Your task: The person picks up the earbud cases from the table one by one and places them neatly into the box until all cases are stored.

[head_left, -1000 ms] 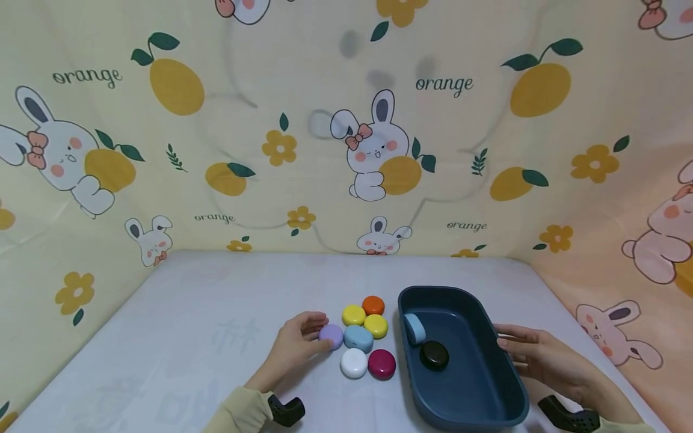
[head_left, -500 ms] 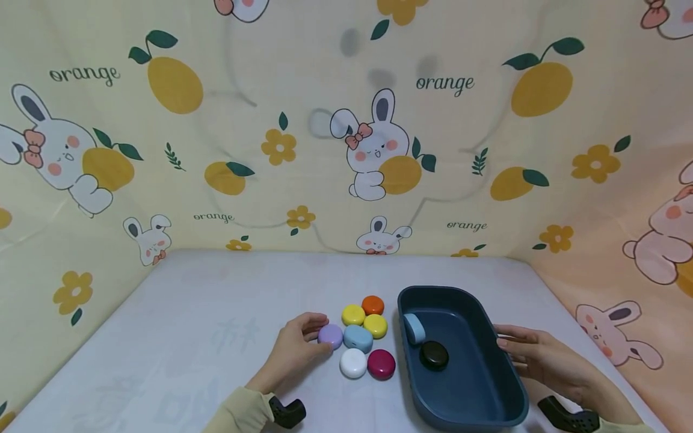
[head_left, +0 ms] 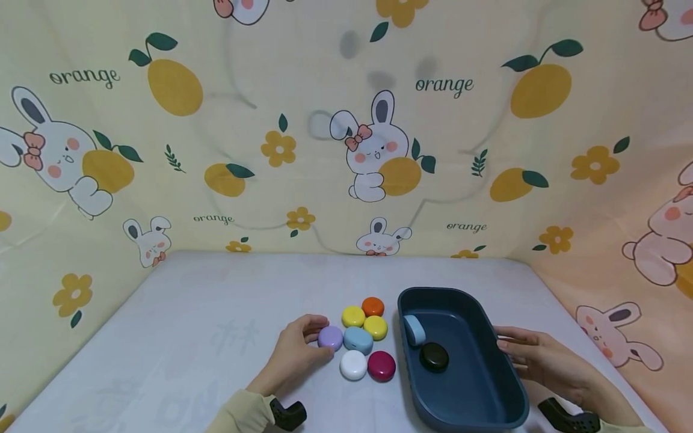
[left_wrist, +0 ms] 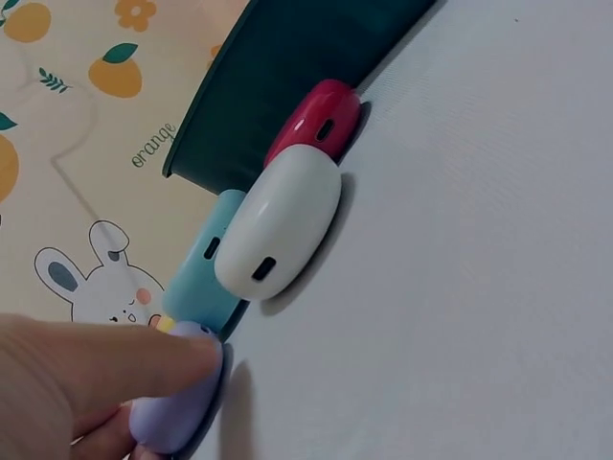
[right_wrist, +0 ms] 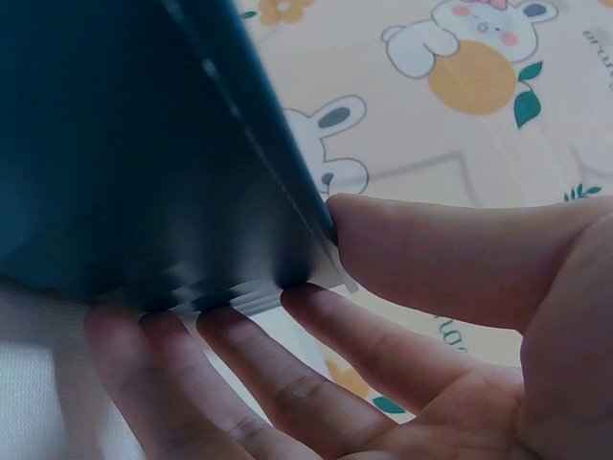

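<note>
In the head view my left hand [head_left: 295,349] holds a round, glossy purple bead [head_left: 330,338] on the table, thumb at its near side and fingers behind. The left wrist view shows the thumb lying over the purple bead [left_wrist: 177,412]. Right of it are a light blue bead [head_left: 358,340], a white bead [head_left: 354,365] and a dark red bead [head_left: 381,365]. My right hand [head_left: 557,361] touches the right outer wall of a dark blue tray [head_left: 471,385]; fairly straight fingertips [right_wrist: 220,326] rest against it, with the thumb at its edge.
Inside the tray a light blue bead [head_left: 415,329] leans on the left wall, and a black bead [head_left: 434,356] lies flat. Two yellow beads [head_left: 354,316] and an orange bead [head_left: 373,307] sit behind the others. A printed curtain [head_left: 303,120] encloses the white table [head_left: 216,337].
Both hands, the beads and the tray stay almost where they were. Only a slight shift of the head view shows.
</note>
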Demonstrator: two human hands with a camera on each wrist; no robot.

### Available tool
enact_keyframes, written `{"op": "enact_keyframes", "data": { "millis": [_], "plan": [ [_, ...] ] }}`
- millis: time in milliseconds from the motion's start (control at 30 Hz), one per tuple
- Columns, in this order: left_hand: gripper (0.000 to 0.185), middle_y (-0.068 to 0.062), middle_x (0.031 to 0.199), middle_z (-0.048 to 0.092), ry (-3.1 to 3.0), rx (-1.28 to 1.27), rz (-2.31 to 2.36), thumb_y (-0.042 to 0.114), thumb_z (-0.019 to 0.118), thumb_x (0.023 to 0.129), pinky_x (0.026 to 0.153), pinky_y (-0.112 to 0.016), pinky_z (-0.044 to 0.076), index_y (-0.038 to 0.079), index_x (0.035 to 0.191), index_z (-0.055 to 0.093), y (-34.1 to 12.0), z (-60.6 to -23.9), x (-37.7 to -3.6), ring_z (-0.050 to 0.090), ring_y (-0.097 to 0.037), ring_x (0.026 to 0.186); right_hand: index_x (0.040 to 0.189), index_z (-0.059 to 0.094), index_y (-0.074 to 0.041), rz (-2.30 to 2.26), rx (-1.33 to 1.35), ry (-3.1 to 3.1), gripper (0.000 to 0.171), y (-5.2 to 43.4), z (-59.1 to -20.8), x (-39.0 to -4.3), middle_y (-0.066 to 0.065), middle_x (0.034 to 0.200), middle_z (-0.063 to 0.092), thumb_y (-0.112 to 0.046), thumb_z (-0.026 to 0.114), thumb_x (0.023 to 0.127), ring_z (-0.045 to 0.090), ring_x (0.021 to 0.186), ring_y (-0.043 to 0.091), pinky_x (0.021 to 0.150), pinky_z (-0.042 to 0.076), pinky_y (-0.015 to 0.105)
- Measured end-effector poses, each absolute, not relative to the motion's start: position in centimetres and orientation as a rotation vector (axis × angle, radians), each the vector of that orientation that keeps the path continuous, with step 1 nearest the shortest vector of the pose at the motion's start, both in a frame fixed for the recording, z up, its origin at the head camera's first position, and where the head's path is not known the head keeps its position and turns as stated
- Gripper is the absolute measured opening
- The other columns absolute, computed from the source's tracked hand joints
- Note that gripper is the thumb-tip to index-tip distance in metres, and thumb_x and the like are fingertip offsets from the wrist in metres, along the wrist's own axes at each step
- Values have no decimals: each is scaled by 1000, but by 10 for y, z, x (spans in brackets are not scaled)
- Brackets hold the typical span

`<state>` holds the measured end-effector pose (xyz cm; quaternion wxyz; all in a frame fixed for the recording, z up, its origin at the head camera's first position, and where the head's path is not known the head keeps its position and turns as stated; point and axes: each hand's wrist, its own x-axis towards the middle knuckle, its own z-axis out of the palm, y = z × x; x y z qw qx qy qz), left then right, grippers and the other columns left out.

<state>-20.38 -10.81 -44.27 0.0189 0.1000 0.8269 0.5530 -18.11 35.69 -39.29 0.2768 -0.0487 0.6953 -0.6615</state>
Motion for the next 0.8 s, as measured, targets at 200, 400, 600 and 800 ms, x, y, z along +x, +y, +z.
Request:
{"op": "enact_keyframes", "data": {
  "millis": [200, 400, 600, 800],
  "plan": [
    [60, -13, 123, 60, 2562, 318, 1709, 6, 86, 73, 97, -41, 49, 1, 125, 57, -108, -443, -203, 59, -31, 114, 148, 13, 16, -1778, -140, 1874, 63, 357, -393, -181, 21, 135, 55, -16, 47, 106, 58, 117, 34, 95, 47, 55],
    [59, -13, 121, 60, 2567, 333, 1726, 4, 86, 71, 96, -42, 49, 0, 123, 57, -109, -444, -203, 60, -30, 112, 148, 16, 15, -1793, -147, 1848, 61, 355, -393, -181, 19, 133, 57, -15, 47, 106, 58, 116, 33, 96, 47, 54],
    [58, -12, 120, 61, 2596, 326, 1715, 4, 86, 71, 96, -43, 49, 0, 122, 58, -108, -445, -203, 59, -30, 112, 148, 13, 16, -1777, -147, 1864, 62, 355, -393, -183, 19, 133, 56, -16, 46, 106, 58, 116, 33, 95, 47, 54],
    [58, -12, 120, 61, 2612, 330, 1704, 5, 87, 71, 96, -44, 49, 1, 121, 58, -106, -445, -203, 60, -30, 111, 150, 13, 13, -1767, -145, 1870, 64, 357, -394, -182, 19, 138, 53, -18, 47, 106, 56, 118, 33, 97, 45, 56]
  ]
}}
